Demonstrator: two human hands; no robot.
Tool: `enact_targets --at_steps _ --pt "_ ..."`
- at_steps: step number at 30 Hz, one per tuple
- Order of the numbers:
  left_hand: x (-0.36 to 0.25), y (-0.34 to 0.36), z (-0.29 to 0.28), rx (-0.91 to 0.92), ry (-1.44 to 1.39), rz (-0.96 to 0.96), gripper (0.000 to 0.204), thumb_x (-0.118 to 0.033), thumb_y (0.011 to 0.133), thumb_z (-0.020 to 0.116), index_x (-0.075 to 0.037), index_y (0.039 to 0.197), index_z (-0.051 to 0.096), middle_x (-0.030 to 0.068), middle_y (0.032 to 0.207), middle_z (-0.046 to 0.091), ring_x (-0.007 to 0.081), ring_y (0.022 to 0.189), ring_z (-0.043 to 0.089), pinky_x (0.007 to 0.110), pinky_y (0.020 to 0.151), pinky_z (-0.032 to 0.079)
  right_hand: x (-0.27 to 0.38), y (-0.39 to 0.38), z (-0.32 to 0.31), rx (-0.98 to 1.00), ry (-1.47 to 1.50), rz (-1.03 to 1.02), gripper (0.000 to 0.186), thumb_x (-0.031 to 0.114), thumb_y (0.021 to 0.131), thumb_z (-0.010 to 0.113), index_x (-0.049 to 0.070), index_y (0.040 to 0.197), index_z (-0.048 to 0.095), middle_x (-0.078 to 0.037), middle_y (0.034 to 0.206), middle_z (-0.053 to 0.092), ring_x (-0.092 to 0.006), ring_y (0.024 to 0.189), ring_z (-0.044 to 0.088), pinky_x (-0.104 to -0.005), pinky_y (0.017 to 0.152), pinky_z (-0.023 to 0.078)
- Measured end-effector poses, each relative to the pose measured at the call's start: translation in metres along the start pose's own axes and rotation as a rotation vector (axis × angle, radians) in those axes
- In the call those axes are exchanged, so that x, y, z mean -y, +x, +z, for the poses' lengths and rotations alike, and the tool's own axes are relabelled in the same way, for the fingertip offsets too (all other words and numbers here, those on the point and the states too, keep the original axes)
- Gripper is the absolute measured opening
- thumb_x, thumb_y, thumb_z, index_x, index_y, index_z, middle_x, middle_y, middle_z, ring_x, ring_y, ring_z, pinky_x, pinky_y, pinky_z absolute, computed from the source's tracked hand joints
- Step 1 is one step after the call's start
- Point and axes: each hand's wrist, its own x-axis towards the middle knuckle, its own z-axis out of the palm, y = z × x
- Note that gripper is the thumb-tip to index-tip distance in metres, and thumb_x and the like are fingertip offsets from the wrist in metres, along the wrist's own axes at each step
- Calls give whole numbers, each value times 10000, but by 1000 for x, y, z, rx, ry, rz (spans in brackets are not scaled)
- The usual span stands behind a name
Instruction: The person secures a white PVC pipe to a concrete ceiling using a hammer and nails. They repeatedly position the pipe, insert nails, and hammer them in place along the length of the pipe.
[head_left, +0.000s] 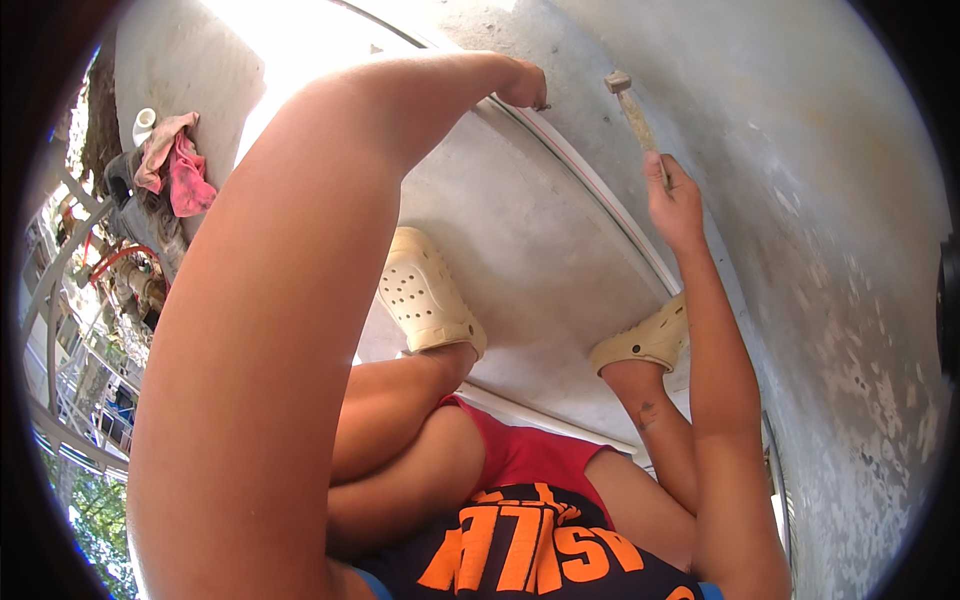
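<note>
My right hand (675, 205) is wrapped round the lower handle of a hammer (634, 118), its head raised and pointing away from me. At the far end of my stretched left arm, my left hand (522, 84) is closed, fingertips low by the wall. A tiny dark thing shows at those fingertips, too small to name. Close beside that hand runs a long pale cable or strip (590, 180) with a thin red line, along where the floor meets the wall. The hammer head is to the right of my left hand, apart from it.
I squat on a grey concrete floor (520, 270) in cream clogs (425, 290). A rough grey wall (830, 250) rises at the right. At the left lie pink cloths (188, 175), a white pipe piece (144, 122) and a jumble of items beside metal bars (55, 290).
</note>
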Motion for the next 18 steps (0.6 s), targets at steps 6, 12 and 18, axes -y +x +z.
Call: enact_targets --at_steps 6,12,18 --pt "-6 6 -8 33 16 -10 480 -86 900 512 -248 1299 726 34 1315 708 254 1225 651 389 1046 495 -26 33 35 116 -46 50 730 672 999 505 -30 876 664 -202 728 620 -305 732 608 -405 739 494" --pt "-8 -6 -5 20 9 -6 502 -67 903 508 -275 1307 722 29 1325 705 243 1232 650 386 1044 498 -38 28 48 64 35 -206 739 693 987 498 -13 856 671 -210 720 632 -342 713 632 -441 716 506" --pt "-26 -14 -15 17 -20 -158 563 22 881 476 -238 1320 713 56 1283 715 271 1219 649 417 1045 504 -24 35 72 119 -210 20 727 684 983 516 -11 842 675 -217 659 594 -315 648 611 -415 688 507"
